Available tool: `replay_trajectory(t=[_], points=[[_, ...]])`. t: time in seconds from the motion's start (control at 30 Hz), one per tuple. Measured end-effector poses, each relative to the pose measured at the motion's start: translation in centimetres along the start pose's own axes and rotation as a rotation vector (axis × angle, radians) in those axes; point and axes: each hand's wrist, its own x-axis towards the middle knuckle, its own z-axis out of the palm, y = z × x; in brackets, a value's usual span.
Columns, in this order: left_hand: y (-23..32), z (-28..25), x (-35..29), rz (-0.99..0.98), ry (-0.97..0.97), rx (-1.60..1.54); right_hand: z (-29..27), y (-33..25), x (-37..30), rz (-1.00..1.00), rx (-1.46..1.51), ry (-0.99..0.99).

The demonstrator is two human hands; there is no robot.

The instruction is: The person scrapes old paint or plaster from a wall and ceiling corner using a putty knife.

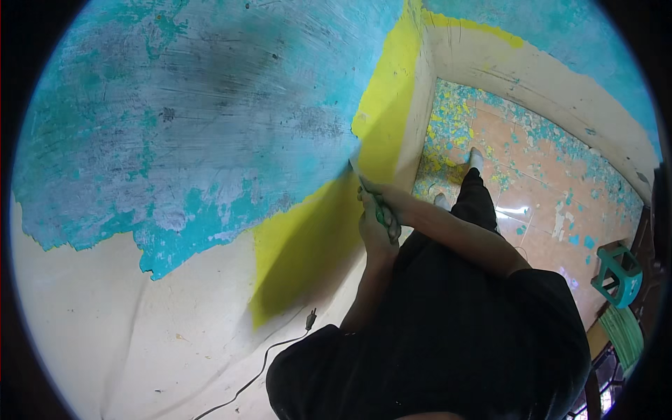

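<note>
Both my hands are closed round a scraper (380,212) with a green handle. Its thin blade points up and to the left, with the tip at the wall (245,126), close to the border between bare blue patches and yellow paint (385,133). My left hand (378,236) wraps the lower part of the handle. Higher up, my right hand (393,201) grips near the blade, partly covering the handle. The blue area has a ragged edge where the paint layer is gone; yellow and cream paint (196,308) lie below it.
Blue and yellow paint flakes (455,122) litter the tiled floor (532,203) by my feet. At the right stands a teal plastic stool (617,274). A black cord with a plug (311,320) hangs along the wall at lower left. Another wall (546,77) curves round the far side.
</note>
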Motion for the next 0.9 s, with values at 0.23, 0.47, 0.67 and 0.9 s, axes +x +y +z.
replay_trajectory(t=[0.23,0.47,0.67,0.9], points=[[2.6,4.5,5.2,-0.011,-0.076,0.012,-0.7,-7.0,0.8,0.081,-0.168,0.067],[1.8,3.6,3.7,-0.045,-0.048,-0.007,-3.3,-4.8,2.8,0.03,-0.133,0.083],[2.7,3.9,3.4,-0.044,-0.008,0.019,-1.7,-4.3,1.4,-0.019,-0.044,0.019],[2.0,8.0,7.4,0.021,-0.034,-0.044,-6.8,-8.9,-1.8,-0.09,-0.092,-0.071]])
